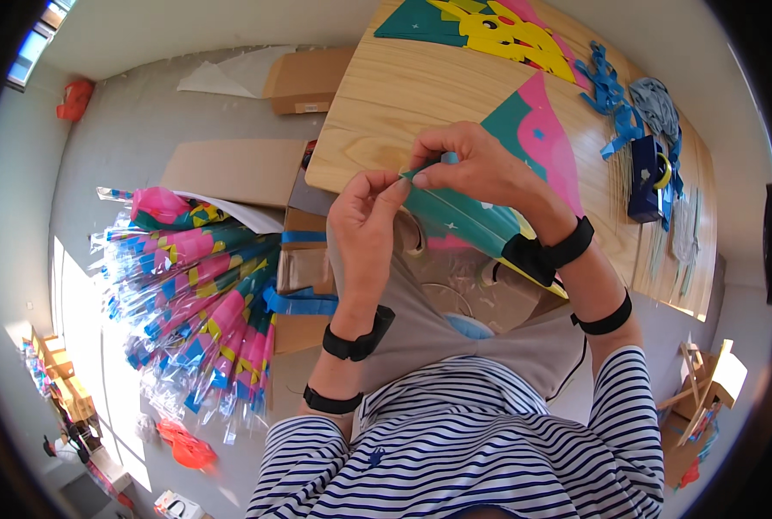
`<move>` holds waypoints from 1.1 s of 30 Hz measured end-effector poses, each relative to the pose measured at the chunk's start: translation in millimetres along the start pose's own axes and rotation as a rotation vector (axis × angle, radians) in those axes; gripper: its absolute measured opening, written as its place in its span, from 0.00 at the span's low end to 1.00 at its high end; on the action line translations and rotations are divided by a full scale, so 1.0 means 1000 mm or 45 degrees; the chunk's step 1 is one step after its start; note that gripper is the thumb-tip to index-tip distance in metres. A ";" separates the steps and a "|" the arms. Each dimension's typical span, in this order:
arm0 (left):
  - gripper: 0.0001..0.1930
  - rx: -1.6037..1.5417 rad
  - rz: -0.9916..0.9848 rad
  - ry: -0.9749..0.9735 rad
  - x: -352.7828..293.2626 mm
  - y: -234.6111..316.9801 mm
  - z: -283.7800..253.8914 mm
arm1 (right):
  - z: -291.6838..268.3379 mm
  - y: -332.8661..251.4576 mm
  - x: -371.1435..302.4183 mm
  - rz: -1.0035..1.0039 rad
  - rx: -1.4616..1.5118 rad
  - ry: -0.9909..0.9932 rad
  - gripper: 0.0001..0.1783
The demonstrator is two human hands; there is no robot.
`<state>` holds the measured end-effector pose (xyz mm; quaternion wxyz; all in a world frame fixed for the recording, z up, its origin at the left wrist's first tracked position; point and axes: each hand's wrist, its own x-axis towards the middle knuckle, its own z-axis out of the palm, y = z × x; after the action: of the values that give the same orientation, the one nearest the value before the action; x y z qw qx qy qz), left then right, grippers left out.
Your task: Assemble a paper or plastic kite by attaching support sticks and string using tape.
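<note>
A green and pink kite point(459, 214) lies slantwise from the table's near edge over my lap. My left hand point(364, 229) pinches the kite's pointed green corner between thumb and forefinger. Close beside it, my right hand point(468, 164) is closed at the same corner, its thumb and forefinger pressed on the green edge. The fingertips of both hands almost meet, so anything small between them is hidden. Part of the kite passes beneath my right forearm, and its pink section point(548, 143) rests on the wooden table point(377, 112).
Another kite with a yellow cartoon figure point(515, 39) lies at the table's far side. Blue ribbon point(605, 82), a dark blue tape dispenser point(645, 183) and thin sticks point(687, 233) sit at right. Plastic-wrapped kites point(204, 285) fan out left, beside an opened cardboard box point(304, 270).
</note>
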<state>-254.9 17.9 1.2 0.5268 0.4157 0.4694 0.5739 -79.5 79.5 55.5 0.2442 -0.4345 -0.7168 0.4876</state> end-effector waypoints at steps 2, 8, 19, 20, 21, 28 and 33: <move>0.05 -0.094 -0.038 -0.026 -0.002 0.001 0.000 | 0.001 -0.004 -0.001 0.019 0.009 0.015 0.08; 0.05 -0.067 -0.046 -0.086 -0.004 0.004 0.002 | 0.007 -0.003 -0.001 -0.036 0.070 0.001 0.05; 0.08 -0.264 -0.126 -0.343 -0.004 0.011 -0.011 | 0.004 -0.028 -0.027 -0.118 -0.098 0.091 0.05; 0.09 -0.247 -0.092 -0.379 -0.002 0.015 -0.012 | 0.003 -0.033 -0.032 -0.193 -0.077 0.091 0.04; 0.11 -0.231 -0.059 -0.417 0.001 0.020 -0.011 | 0.002 -0.038 -0.039 -0.267 -0.057 0.092 0.04; 0.18 0.087 0.229 -1.009 0.017 0.051 0.021 | -0.016 -0.102 -0.097 -0.815 0.046 0.012 0.02; 0.09 0.233 0.235 -1.152 -0.009 0.091 0.066 | -0.058 -0.125 -0.157 -0.758 -0.028 0.237 0.08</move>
<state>-209.2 14.9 104.8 0.5866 0.7087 0.2023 0.3358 -3.4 -45.2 204.2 0.4359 -0.2510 -0.7924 0.3451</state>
